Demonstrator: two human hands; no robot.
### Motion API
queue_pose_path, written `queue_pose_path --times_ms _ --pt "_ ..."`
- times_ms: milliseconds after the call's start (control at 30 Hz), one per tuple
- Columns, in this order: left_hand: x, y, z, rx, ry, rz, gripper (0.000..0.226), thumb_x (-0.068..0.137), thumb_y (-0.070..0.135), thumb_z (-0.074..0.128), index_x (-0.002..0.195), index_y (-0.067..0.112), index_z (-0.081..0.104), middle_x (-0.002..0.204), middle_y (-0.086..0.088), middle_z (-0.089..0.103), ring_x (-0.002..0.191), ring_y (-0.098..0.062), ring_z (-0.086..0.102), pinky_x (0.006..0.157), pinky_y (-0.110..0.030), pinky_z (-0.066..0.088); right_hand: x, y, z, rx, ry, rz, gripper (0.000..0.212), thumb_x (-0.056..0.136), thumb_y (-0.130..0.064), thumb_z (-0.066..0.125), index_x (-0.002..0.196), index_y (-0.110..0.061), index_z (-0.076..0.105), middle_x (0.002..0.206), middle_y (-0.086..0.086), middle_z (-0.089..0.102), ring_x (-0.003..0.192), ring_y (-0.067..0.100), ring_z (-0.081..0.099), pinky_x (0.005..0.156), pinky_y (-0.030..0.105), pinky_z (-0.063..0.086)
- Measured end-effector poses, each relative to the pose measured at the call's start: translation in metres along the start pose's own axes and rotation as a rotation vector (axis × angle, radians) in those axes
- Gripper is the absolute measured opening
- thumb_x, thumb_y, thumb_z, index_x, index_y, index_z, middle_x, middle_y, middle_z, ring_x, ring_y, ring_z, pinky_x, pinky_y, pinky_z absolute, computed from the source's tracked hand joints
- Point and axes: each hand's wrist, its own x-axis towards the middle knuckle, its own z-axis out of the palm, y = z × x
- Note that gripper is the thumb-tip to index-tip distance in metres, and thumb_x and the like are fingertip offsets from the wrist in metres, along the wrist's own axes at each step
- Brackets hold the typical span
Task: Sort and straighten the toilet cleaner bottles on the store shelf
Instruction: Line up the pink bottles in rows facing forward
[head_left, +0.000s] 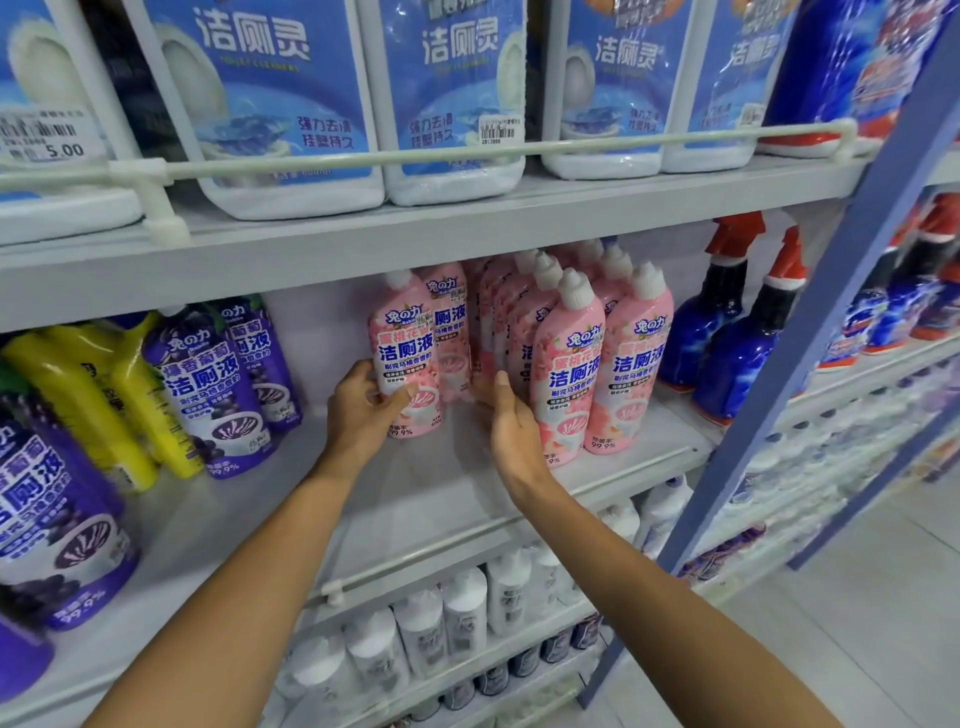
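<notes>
Fingers (358, 376) of a person's left hand (363, 415) curl round the side of a pink toilet cleaner bottle (410, 353), thumb laid across its label, as the bottle stands upright near the middle of a grey store shelf (415, 493). The right hand (511, 431), just beside it, reaches in with fingers straight and relaxed, grasping nothing, thumb raised next to a tight cluster of matching pink bottles (597, 364); whether it touches them cannot be told. A second pink bottle (451, 322) stands directly behind the held one. To the left on the same shelf, purple bottles (208, 384) and yellow bottles (130, 410) lean at angles against one another. Blue spray bottles (727, 332) with red triggers stand to the right of the pink group. On the shelf above, large white jugs (280, 104) with blue labels line up behind a white rail (467, 150).
</notes>
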Motion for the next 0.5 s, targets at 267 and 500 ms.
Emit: queue_pose_path --times_ms 267,500 --pt "0.005 0.012 0.035 0.039 -0.021 -0.012 0.036 0.077 0.019 0.086 0.103 0.025 0.062 0.099 0.0 0.076 0.087 -0.017 0.075 0.08 -0.043 0.062 -0.03 0.013 -0.029 0.044 -0.006 -0.116 0.066 0.102 -0.067 0.028 0.136 -0.025 0.067 0.139 -0.011 0.065 0.133 0.003 0.055 0.119 0.04 0.041" --pt "0.013 0.021 0.063 0.102 0.093 -0.067 0.05 0.069 0.035 0.093 0.094 0.01 0.058 0.088 -0.006 0.077 0.075 -0.017 0.072 0.071 -0.036 0.06 -0.039 0.013 -0.041 0.086 -0.005 -0.121 0.065 0.1 -0.072 0.03 0.121 -0.026 0.071 0.125 -0.01 0.071 0.123 0.008 0.062 0.112 0.046 0.047"
